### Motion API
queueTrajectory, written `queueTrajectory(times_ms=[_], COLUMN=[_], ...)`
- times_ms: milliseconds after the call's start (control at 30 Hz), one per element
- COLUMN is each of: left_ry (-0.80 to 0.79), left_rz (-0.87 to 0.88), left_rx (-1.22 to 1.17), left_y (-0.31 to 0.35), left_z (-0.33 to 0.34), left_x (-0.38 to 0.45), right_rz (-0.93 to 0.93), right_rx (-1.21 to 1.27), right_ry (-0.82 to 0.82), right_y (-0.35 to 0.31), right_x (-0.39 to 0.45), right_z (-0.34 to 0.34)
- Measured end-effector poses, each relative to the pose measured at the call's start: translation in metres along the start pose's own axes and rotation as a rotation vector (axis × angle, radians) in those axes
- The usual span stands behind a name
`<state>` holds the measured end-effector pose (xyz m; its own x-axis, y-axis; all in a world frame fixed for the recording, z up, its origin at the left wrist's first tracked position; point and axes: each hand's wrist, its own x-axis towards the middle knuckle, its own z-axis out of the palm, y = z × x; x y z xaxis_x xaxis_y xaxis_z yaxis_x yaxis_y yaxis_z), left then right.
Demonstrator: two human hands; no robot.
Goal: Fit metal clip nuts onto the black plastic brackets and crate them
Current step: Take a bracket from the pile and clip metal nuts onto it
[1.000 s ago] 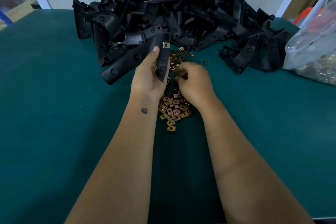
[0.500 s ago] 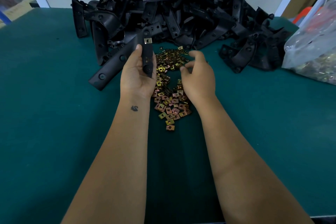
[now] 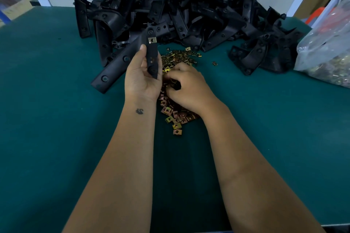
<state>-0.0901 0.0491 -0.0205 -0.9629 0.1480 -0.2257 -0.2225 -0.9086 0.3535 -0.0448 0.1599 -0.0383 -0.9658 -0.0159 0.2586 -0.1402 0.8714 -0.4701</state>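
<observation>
My left hand [image 3: 141, 79] grips a black plastic bracket [image 3: 152, 56] upright over the green table. A brass clip nut [image 3: 152, 40] sits on the bracket's top end. Just right of it, my right hand [image 3: 186, 86] lies knuckles-up on the scatter of loose clip nuts [image 3: 176, 117], fingers curled down into them. Whether those fingers pinch a nut is hidden. A large heap of black brackets [image 3: 180, 9] fills the back of the table.
The green table [image 3: 47, 119] stretches wide to the left and right of my arms. A clear plastic bag of metal parts [image 3: 329, 47] sits at the right edge. One long bracket [image 3: 113, 70] lies loose at the left of the heap. No crate is in view.
My right hand has dropped from above the nuts and curled its fingers into the pile. My left hand has kept the bracket upright with little movement.
</observation>
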Motion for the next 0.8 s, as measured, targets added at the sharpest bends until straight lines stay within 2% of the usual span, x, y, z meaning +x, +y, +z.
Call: queueTrajectory(times_ms=[400,533,700,800], left_ry=[-0.008,-0.01,-0.017,-0.022], left_rz=[-0.016,-0.02,-0.02,0.0], left_rx=[-0.022,-0.03,-0.042,-0.067], left_y=[-0.0001,0.0001,0.0016,0.005], left_z=[-0.0007,-0.0005,-0.0009,-0.0019], left_x=[0.0007,0.0005,-0.0006,0.0006], right_rz=[0.036,0.06,0.235,0.177], right_rx=[0.034,0.058,0.051,-0.002], right_ry=[0.154,0.258,0.437,0.496], right_y=[-0.0003,-0.0005,0.0078,0.0053], right_x=[0.0,-0.0003,0.0003,-0.0001], right_z=[-0.0018,-0.0029,-0.0071,-0.0097])
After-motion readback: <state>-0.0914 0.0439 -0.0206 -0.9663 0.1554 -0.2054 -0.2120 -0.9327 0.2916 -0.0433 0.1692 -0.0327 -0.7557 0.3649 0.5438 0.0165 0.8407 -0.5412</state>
